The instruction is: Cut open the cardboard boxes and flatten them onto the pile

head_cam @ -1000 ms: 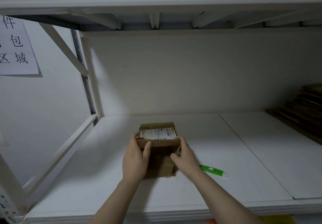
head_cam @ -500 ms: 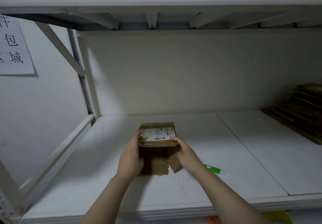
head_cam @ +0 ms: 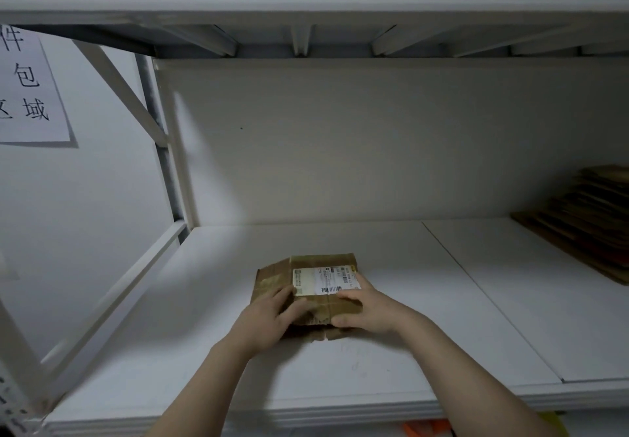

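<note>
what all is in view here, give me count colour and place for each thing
cardboard box: one, brown, mid-shelf under both hands, partly flattened
shipping label: one, white, on the box's top
cardboard pile: one stack, brown, right end of the shelf
shelf: one, white, two boards side by side
paper sign: one, white with black characters, wall at left
orange thing: one, orange, bottom edge below the shelf, unclear what
yellow thing: one, yellow, bottom right
left hand: one, presses on the box
right hand: one, grips the box's right edge
</note>
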